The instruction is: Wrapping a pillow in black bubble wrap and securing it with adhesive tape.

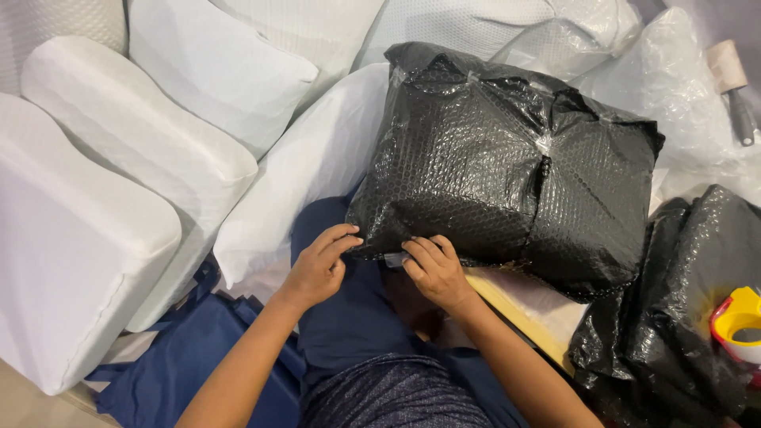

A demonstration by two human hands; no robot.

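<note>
Starting at nine o'clock, a stack of white contoured foam pillows (103,206) is filling the left side, and more white cushions (230,71) are lying behind it toward eleven o'clock. A dark blue cloth (182,357) is spreading over the floor at seven o'clock.

Just left of centre, the left hand (317,265) is curling its fingers (342,238) against the near left corner of the black bubble-wrapped parcel (507,158), thumb and fingertips pinching the wrap's edge. Beside it, the right hand (434,269) is pressing a small strip of clear tape (394,259) onto the same lower edge, its fingers bent and nearly closed over the strip. The two hands are working close together, not touching each other.

The parcel itself is occupying the centre and stretching toward two o'clock, resting partly on the person's lap and partly on a white pillow (317,166) beneath it; a taped seam is running down its middle.

At one o'clock, clear plastic film (674,95) is lying crumpled, with a tape roller (733,83) at the far right edge. At four o'clock, more black bubble wrap (674,317) is bunching up, and a yellow and red tape dispenser (739,321) is sitting on it.
</note>
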